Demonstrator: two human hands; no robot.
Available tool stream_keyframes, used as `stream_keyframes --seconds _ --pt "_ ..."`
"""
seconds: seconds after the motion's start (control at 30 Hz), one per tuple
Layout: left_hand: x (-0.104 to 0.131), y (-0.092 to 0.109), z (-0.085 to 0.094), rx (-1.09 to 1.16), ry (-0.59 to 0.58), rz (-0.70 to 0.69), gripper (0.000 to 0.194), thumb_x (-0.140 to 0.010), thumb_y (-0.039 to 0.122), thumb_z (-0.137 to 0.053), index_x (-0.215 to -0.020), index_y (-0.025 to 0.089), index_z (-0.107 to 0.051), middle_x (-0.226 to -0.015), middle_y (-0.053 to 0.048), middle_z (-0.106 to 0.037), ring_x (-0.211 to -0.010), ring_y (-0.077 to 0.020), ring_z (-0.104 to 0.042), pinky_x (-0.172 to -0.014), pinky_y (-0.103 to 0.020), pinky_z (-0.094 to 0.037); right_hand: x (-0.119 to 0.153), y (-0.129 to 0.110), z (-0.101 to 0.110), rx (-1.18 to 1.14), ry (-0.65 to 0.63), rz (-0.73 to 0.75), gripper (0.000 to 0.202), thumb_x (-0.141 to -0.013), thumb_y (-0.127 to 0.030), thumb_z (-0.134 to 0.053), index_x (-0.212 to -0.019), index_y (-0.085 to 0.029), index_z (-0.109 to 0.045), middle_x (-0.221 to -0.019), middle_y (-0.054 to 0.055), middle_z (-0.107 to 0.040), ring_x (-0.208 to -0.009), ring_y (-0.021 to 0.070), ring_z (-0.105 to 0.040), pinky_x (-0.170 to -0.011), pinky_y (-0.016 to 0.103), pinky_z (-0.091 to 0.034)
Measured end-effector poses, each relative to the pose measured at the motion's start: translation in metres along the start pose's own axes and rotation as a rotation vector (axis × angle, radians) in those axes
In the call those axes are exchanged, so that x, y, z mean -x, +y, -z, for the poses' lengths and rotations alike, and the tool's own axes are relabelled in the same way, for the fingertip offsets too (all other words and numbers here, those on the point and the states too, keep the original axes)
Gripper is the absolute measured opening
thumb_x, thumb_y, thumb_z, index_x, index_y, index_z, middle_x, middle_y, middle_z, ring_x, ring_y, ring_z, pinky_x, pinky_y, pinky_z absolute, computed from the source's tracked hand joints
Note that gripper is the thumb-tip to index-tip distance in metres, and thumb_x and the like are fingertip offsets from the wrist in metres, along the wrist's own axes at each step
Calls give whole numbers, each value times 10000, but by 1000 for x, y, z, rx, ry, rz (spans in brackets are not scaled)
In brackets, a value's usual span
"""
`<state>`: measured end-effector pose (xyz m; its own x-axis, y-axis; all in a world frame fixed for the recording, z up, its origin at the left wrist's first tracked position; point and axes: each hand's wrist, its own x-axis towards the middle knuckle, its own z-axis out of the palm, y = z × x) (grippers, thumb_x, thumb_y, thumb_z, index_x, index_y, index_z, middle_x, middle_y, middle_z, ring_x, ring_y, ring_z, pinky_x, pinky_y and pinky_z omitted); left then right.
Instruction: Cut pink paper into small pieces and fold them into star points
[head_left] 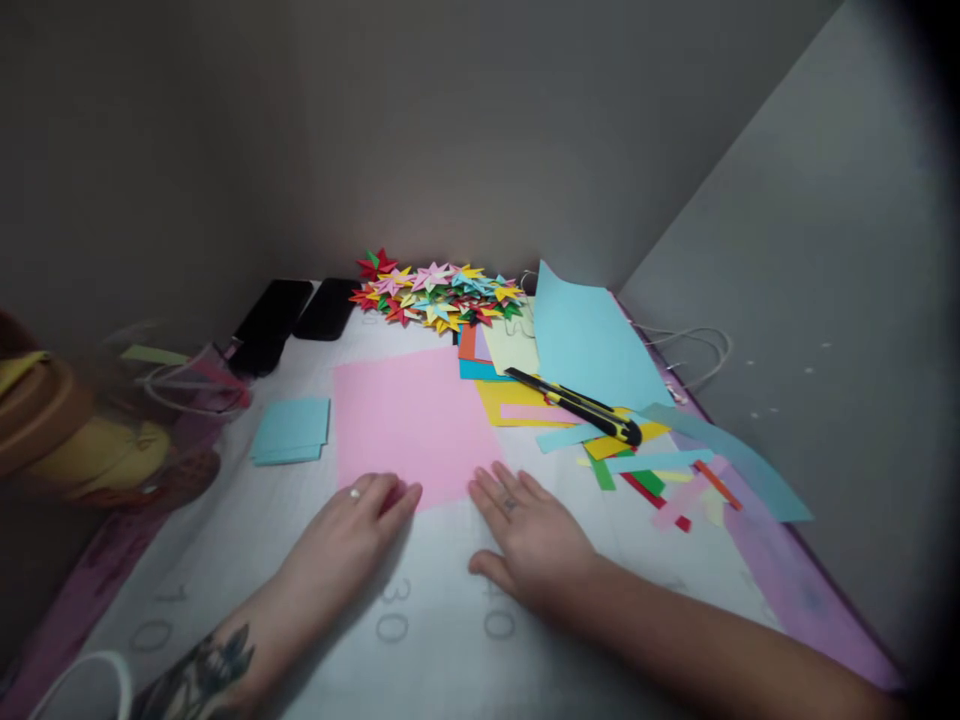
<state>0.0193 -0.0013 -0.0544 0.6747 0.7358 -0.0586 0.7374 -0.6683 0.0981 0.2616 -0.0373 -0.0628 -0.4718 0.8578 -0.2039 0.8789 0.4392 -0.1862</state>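
The fingers of the left hand (367,510) are curling inward, with the thumb lying close to the forefinger at the near edge of the pink sheet (409,425); I cannot tell whether they are pinching the paper. The fingers of the right hand (532,540) are lying flat and slightly spread, their tips reaching the near right corner of this same sheet. The pink sheet is lying flat on the worktop (442,600), in front of both hands. In my judgement, the step in hand is the placing and smoothing of this sheet. A next move would be calling for a light, even hold at the near edge, so that the paper is not slipping or creasing.

Further out, light-blue squares (292,425) are lying left of the sheet. On the right, a cutter knife (577,400) is resting over coloured papers, and loose strips (660,461) are lying nearby. Behind the sheet, folded stars (433,277) are forming a heap, beside a large light-blue sheet (592,340).
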Motion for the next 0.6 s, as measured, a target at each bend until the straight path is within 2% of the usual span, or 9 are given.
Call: stream_keyframes --seconds 0.07,0.17,0.27,0.4,0.5,0.6 --pt "14 10 0 -137 -48 8 503 -776 7 -410 -1218 150 -602 -1082 -128 -667 -990 -244 -622 -802 -374 -528 9 14 -3 77 61 -53 708 -858 -538 -536 -1364 -48 -472 -1406 202 -432 -1322 360 -396 -1064 514 -355" --pt "33 26 -5 -337 -58 78 507 -741 -30 -401 -1176 83 -635 -1143 -216 -650 -986 -281 -645 -694 -355 -551 15 26 -10 165 142 -50 646 -855 -511 -553 -1296 -38 -550 -1337 221 -512 -1248 363 -489 -1021 498 -393" --pt "45 39 -12 -461 -59 150 469 -746 -22 -415 -1138 56 -661 -1093 -260 -660 -910 -299 -665 -616 -347 -544 13 27 -15 250 244 -14 541 -873 -442 -549 -1206 -22 -621 -1251 234 -587 -1176 352 -555 -991 469 -410" --pt "47 52 -17 -532 -54 260 406 -752 -2 -440 -1067 36 -694 -990 -274 -677 -800 -319 -664 -567 -374 -524 2 25 -16 308 473 62 369 -914 -324 -491 -1024 -42 -703 -1117 206 -678 -1065 313 -627 -942 435 -444" --pt "43 52 -12 -533 -66 302 357 -740 1 -476 -1010 29 -708 -923 -266 -681 -750 -312 -654 -569 -385 -514 -5 28 -13 230 521 84 299 -907 -284 -485 -921 -87 -710 -1125 173 -684 -1041 304 -634 -893 436 -478" --pt "37 41 1 -291 -88 239 271 -754 14 -499 -892 83 -722 -779 -187 -679 -678 -266 -643 -551 -348 -503 -7 32 -9 148 463 47 261 -893 -289 -495 -889 -120 -695 -1172 166 -661 -1087 320 -602 -888 474 -485"
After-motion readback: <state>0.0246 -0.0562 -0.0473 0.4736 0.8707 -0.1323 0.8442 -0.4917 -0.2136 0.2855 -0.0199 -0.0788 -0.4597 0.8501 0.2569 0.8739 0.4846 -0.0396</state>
